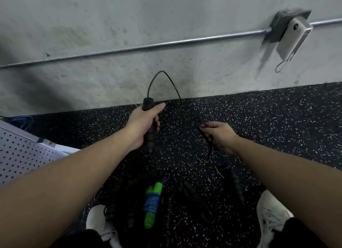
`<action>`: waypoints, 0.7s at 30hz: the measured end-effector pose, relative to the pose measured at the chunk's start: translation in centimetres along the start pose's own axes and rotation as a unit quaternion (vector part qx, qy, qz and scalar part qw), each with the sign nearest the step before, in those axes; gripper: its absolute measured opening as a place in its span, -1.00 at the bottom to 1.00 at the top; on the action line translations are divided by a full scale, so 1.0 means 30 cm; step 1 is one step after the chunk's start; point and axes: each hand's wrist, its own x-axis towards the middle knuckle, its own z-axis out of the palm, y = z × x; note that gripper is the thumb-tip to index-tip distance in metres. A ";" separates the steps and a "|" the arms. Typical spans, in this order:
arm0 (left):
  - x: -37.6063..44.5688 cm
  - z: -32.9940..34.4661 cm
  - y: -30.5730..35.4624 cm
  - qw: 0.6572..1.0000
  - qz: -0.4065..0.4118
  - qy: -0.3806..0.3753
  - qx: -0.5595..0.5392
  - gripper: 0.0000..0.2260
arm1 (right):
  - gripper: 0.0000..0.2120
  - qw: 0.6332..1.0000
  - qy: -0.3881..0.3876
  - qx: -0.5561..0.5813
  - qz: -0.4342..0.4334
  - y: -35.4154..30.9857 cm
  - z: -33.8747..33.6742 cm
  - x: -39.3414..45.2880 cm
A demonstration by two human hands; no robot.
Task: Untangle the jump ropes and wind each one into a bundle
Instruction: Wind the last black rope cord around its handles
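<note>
My left hand (143,123) grips a black jump-rope handle (149,135) held upright over the floor. From the handle's top a thin black rope (167,75) arcs up and runs down to my right hand (219,135), which pinches several strands of it. More of the black rope and another black handle (237,186) hang or lie below my right hand. On the floor between my feet lies a wound bundle with green handles (151,204) wrapped in blue rope. Dark ropes lie around it, hard to make out.
The speckled black rubber floor (277,118) meets a grey concrete wall (129,26) with a metal conduit (166,42) and a box (290,37) on it. A perforated metal bench (24,151) stands at the left. My white shoes (272,212) show at the bottom.
</note>
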 end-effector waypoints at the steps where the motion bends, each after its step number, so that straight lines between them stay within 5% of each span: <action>1: 0.000 0.031 -0.018 1.000 -0.015 -0.006 -0.005 -0.73 | -0.86 1.000 -0.004 0.011 -0.009 -0.016 0.004 -0.021; 6: 0.014 0.206 -0.113 0.998 -0.028 -0.048 0.023 -0.63 | -0.76 0.997 -0.009 -0.009 -0.073 -0.051 0.019 -0.085; 11: 0.027 0.308 -0.160 0.999 -0.047 0.010 0.014 -0.73 | -0.90 0.994 -0.011 0.059 -0.091 -0.065 0.001 -0.106; 18: 0.060 0.291 -0.131 0.965 -0.058 0.013 -0.256 -0.75 | -0.84 0.986 -0.045 0.144 -0.076 -0.107 -0.061 -0.111; 21: 0.051 0.273 -0.090 0.964 -0.025 0.002 -0.264 -0.74 | -0.85 0.989 -0.012 0.123 -0.076 -0.144 -0.076 -0.111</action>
